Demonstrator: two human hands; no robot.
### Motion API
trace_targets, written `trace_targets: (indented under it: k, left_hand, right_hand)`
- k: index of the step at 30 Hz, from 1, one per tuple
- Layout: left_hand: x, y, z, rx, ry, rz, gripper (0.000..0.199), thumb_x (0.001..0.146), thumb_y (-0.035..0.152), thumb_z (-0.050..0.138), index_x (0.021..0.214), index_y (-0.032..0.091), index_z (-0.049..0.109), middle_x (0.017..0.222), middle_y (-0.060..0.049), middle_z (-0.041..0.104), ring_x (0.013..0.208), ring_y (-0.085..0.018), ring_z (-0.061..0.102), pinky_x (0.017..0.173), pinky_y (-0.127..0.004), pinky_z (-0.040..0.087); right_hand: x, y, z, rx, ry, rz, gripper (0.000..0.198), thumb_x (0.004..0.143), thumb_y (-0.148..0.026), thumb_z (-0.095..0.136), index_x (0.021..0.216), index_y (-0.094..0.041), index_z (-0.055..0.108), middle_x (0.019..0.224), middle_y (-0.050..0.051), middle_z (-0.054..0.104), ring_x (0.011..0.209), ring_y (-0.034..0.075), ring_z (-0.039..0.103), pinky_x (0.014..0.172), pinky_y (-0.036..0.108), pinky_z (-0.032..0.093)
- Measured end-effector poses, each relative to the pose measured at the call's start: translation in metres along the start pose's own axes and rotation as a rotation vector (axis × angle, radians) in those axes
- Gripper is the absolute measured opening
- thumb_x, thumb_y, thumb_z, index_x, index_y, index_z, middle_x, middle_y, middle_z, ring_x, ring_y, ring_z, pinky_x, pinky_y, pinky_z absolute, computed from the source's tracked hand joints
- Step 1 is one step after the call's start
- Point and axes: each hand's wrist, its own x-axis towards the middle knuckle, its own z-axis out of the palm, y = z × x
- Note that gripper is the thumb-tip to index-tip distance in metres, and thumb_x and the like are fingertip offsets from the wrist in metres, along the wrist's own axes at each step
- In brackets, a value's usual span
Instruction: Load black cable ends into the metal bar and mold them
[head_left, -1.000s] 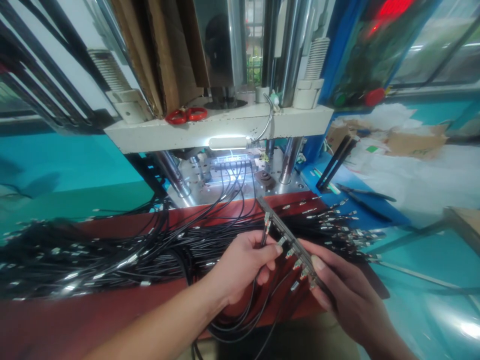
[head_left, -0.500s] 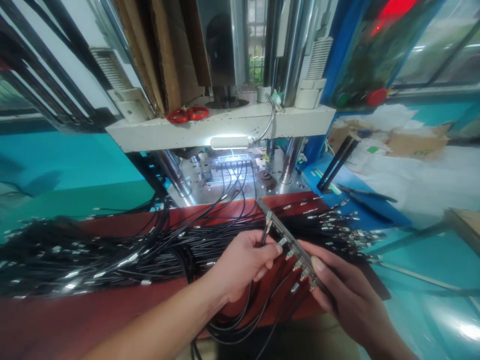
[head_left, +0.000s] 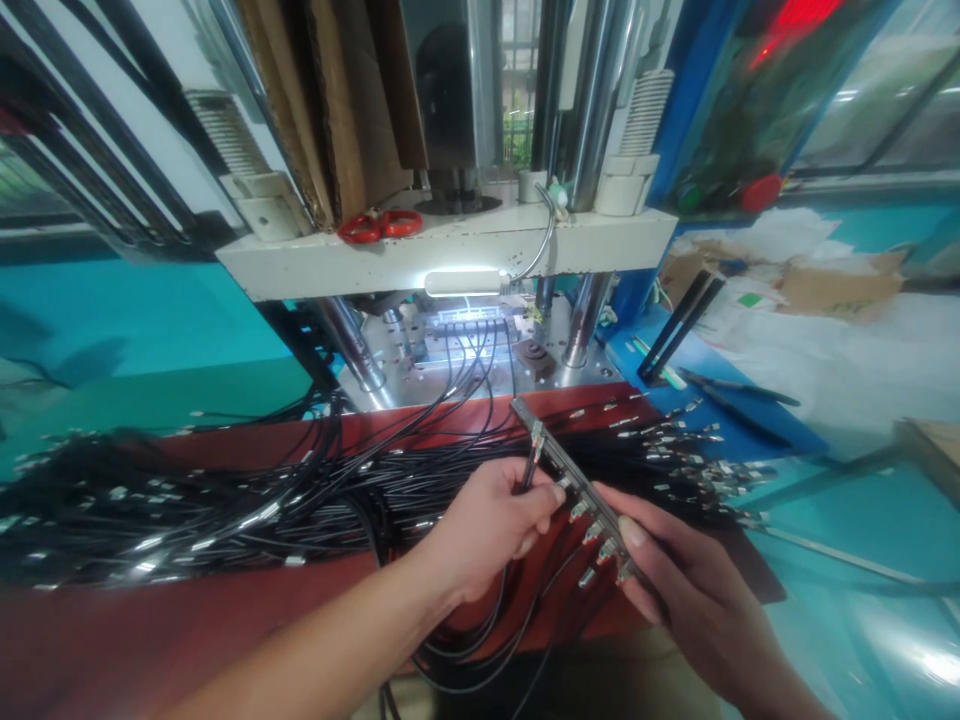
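My right hand (head_left: 679, 565) grips the lower right end of a dark metal bar fixture (head_left: 571, 470), held slantwise over the red bench. Several small metal cable connectors (head_left: 592, 532) sit in a row along the bar's near edge, their black cables hanging below. My left hand (head_left: 501, 530) is closed at the bar's left side, pinching a black cable (head_left: 529, 468) whose connector end is at the bar. Its thumb and fingertip touch a second small connector (head_left: 562, 488) against the edge. The fingers partly hide the cable.
A large bundle of black cables (head_left: 225, 520) lies across the red bench (head_left: 315, 625). Behind stands a press with a lit lower die (head_left: 471, 325) holding more cables. Red-handled scissors (head_left: 379, 226) rest on its white plate. Black pliers (head_left: 739, 395) lie on a blue surface at right.
The view has shifted slightly. Both hands keep nearly the same position on the bar, and the left fingertips stay at the connector by its edge.
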Motion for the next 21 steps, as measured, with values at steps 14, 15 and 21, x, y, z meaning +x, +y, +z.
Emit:
trace_targets:
  k: [14, 15, 21]
  left_hand:
    - [-0.004, 0.016, -0.012, -0.178, 0.029, 0.119, 0.026, 0.088, 0.038, 0.06, 0.097, 0.014, 0.059, 0.068, 0.002, 0.054, 0.052, -0.007, 0.049, 0.049, -0.019, 0.04]
    - [-0.004, 0.014, -0.012, -0.164, 0.014, 0.113, 0.025, 0.088, 0.038, 0.06, 0.097, 0.015, 0.058, 0.067, 0.003, 0.054, 0.05, -0.006, 0.047, 0.046, -0.019, 0.038]
    - [-0.001, 0.003, -0.01, 0.0, 0.034, 0.083, 0.027, 0.087, 0.044, 0.059, 0.088, 0.019, 0.05, 0.065, 0.005, 0.052, 0.035, -0.002, 0.033, 0.029, -0.015, 0.021]
  right_hand:
    - [0.007, 0.0, -0.015, -0.05, 0.017, -0.207, 0.044, 0.072, -0.048, 0.074, 0.112, -0.029, 0.074, 0.081, 0.007, 0.073, 0.061, 0.023, 0.066, 0.044, 0.029, 0.055]
    - [0.007, 0.0, -0.014, -0.049, 0.018, -0.204, 0.044, 0.071, -0.048, 0.074, 0.111, -0.029, 0.074, 0.081, 0.007, 0.073, 0.061, 0.023, 0.066, 0.044, 0.029, 0.055]
    - [0.005, -0.003, -0.012, -0.056, -0.015, -0.19, 0.042, 0.072, -0.047, 0.074, 0.11, -0.029, 0.074, 0.088, 0.008, 0.074, 0.062, 0.022, 0.067, 0.044, 0.029, 0.055]
